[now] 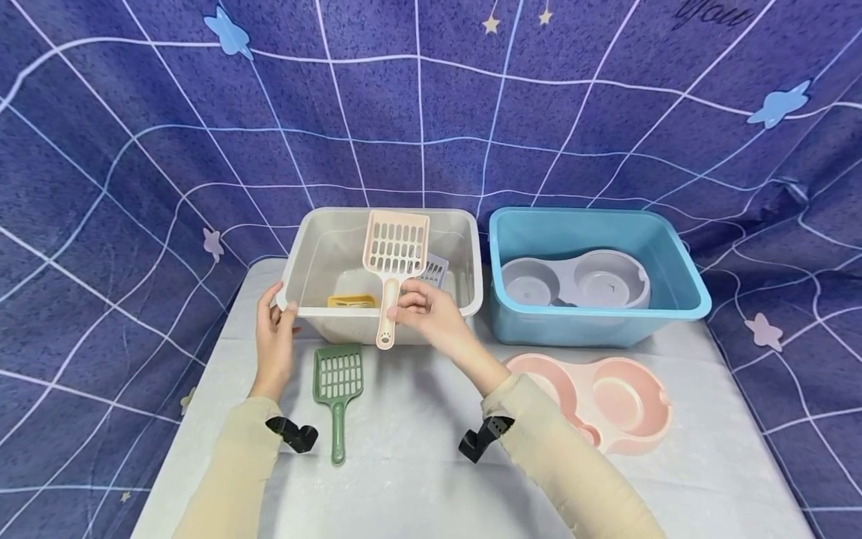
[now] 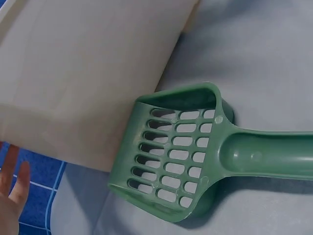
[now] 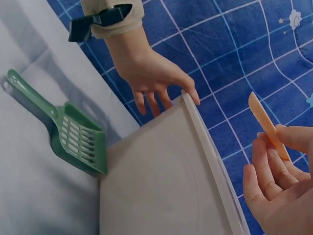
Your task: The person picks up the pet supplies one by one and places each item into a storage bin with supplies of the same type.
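I'm getting the head feed bright and even, sharp right to the far left corner of the white table (image 1: 404, 494). Soft shadow is pooling there under the grey bin (image 1: 350, 327) and beside the right sleeve (image 1: 572, 457). Both wrist feeds reach me dimmer and softer; on the left one I'm seeing a pale sheen along the green scoop (image 2: 217, 152), with blurry shade beneath its handle.

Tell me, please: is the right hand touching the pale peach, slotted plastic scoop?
Touching: the right wrist view shows the right hand pinching the peach scoop by its handle, between thumb and fingers.
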`<state>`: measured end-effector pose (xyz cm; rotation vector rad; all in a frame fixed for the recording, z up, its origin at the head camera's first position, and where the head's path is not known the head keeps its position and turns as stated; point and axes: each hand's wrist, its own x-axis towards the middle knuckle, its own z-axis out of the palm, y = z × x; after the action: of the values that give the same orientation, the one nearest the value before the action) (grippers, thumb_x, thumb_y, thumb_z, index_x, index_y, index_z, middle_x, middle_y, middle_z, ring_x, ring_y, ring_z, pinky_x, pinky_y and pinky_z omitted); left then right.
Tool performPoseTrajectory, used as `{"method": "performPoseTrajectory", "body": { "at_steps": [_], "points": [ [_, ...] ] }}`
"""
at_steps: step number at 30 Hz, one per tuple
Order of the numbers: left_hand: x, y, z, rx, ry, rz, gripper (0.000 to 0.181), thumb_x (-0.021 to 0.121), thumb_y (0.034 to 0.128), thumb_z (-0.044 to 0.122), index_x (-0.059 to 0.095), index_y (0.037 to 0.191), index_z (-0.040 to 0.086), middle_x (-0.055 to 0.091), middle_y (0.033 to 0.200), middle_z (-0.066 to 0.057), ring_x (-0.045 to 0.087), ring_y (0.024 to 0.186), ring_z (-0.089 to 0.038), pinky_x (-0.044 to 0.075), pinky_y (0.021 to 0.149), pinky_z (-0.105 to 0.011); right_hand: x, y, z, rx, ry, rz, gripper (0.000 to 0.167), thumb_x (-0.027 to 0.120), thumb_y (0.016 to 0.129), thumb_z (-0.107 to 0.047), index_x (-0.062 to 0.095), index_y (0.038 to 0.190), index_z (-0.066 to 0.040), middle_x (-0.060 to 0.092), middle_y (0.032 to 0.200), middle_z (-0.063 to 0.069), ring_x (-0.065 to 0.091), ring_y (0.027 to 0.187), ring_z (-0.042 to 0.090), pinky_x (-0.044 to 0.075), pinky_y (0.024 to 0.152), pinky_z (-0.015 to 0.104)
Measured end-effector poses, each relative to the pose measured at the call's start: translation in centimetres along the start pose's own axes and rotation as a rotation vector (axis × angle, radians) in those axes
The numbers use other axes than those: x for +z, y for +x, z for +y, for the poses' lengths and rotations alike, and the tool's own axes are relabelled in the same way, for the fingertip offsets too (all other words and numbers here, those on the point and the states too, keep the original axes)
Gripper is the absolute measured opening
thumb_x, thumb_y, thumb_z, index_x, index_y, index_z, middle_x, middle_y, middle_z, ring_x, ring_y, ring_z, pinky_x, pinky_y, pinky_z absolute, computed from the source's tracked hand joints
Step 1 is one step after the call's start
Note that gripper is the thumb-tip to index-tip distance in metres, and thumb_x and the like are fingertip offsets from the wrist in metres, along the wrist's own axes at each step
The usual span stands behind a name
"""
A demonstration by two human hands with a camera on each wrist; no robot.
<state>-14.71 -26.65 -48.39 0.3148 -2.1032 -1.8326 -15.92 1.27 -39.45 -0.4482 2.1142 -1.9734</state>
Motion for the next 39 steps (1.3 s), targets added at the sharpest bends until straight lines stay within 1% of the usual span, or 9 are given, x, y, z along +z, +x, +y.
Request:
{"method": "performPoseTrajectory", "body": {
  "at_steps": [6, 9, 13, 14, 16, 19, 29, 35, 39],
  "points": [
    [0.1, -1.0, 2.2, 0.006, -0.015, -0.036, 0.053, 0.052, 0.1033, 0.019, 0.034, 0.153, 0.014, 0.053, 0.129, -0.018, 0.054, 0.100, -0.005, 0.045, 0.076, -0.019, -0.3, 1.0, -0.1, 0.043, -0.002, 0.018, 0.048, 0.071, 0.087, -0.002, 0.055, 0.132, 0.005, 0.070, 0.098, 0.015, 0.063, 0.080, 0.006, 0.054, 0.081, 0.026],
    [0.0, -0.5, 1.5, -0.003, -0.026, -0.048, 0.054, 0.052, 0.1033, 0.019, 0.033, 0.153, 0.016, 0.052, 0.131, -0.017, 0.053, 0.100, -0.006, 0.044, 0.076, -0.019, -0.3, 1.6, -0.1, 0.062, 0.009, 0.026, 0.049, 0.070, 0.088, -0.001, 0.054, 0.133, 0.006, 0.070, 0.099, 0.016, 0.063, 0.080, 0.005, 0.055, 0.081, 0.026],
    [-0.1, -0.5, 1.6, -0.014, -0.038, -0.055, 0.054, 0.052, 0.1032, 0.017, 0.032, 0.153, 0.015, 0.050, 0.134, -0.020, 0.052, 0.098, -0.007, 0.044, 0.076, -0.020, -0.4, 2.5, 0.1, 0.074, 0.039, 0.058, 0.047, 0.070, 0.087, 0.000, 0.055, 0.131, 0.006, 0.069, 0.096, 0.014, 0.062, 0.078, 0.005, 0.054, 0.076, 0.022],
    [0.0, -0.7, 2.1, -0.016, -0.046, -0.054, 0.054, 0.052, 0.1030, 0.017, 0.032, 0.153, 0.014, 0.050, 0.133, -0.021, 0.053, 0.097, -0.007, 0.044, 0.075, -0.019, -0.5, 2.7, 0.2, 0.074, 0.035, 0.069, 0.046, 0.070, 0.087, 0.000, 0.056, 0.131, 0.005, 0.069, 0.095, 0.013, 0.061, 0.077, 0.004, 0.052, 0.074, 0.020],
    [0.1, -1.0, 2.6, -0.018, -0.044, -0.048, 0.054, 0.052, 0.1029, 0.016, 0.033, 0.153, 0.012, 0.049, 0.133, -0.023, 0.053, 0.096, -0.006, 0.044, 0.074, -0.019, -0.6, 3.2, 0.3, 0.073, 0.016, 0.091, 0.045, 0.070, 0.087, -0.001, 0.057, 0.131, 0.005, 0.070, 0.094, 0.012, 0.060, 0.074, 0.005, 0.049, 0.069, 0.019],
    [0.2, -1.0, 2.6, -0.019, -0.032, -0.036, 0.053, 0.051, 0.1032, 0.018, 0.033, 0.152, 0.012, 0.049, 0.134, -0.024, 0.054, 0.096, -0.004, 0.044, 0.073, -0.018, -0.7, 3.8, 0.4, 0.079, -0.032, 0.109, 0.046, 0.071, 0.088, -0.004, 0.058, 0.132, 0.004, 0.071, 0.094, 0.012, 0.059, 0.073, 0.005, 0.047, 0.067, 0.018],
    [0.4, -1.1, 2.8, -0.006, -0.005, -0.019, 0.051, 0.047, 0.1041, 0.019, 0.033, 0.152, 0.011, 0.050, 0.136, -0.025, 0.053, 0.098, -0.004, 0.045, 0.077, -0.024, -0.5, 5.3, 0.0, 0.154, -0.112, 0.111, 0.052, 0.072, 0.090, -0.011, 0.055, 0.137, 0.002, 0.072, 0.103, 0.015, 0.059, 0.067, 0.007, 0.047, 0.062, 0.017],
    [0.5, -1.1, 2.6, -0.006, -0.009, -0.013, 0.051, 0.046, 0.1040, 0.018, 0.033, 0.152, 0.009, 0.051, 0.135, -0.025, 0.052, 0.098, -0.006, 0.044, 0.083, -0.035, -0.3, 5.9, 0.7, 0.183, -0.105, 0.115, 0.049, 0.071, 0.091, -0.011, 0.056, 0.136, 0.004, 0.071, 0.110, 0.017, 0.064, 0.076, 0.011, 0.052, 0.069, 0.022],
    [0.5, -1.2, 2.6, -0.002, -0.014, -0.009, 0.051, 0.046, 0.1039, 0.017, 0.033, 0.152, 0.010, 0.050, 0.136, -0.025, 0.052, 0.098, -0.005, 0.043, 0.084, -0.035, -0.3, 6.1, 1.1, 0.187, -0.121, 0.127, 0.049, 0.072, 0.091, -0.013, 0.058, 0.135, 0.003, 0.070, 0.112, 0.017, 0.069, 0.088, 0.018, 0.054, 0.073, 0.024]
  ]
}}
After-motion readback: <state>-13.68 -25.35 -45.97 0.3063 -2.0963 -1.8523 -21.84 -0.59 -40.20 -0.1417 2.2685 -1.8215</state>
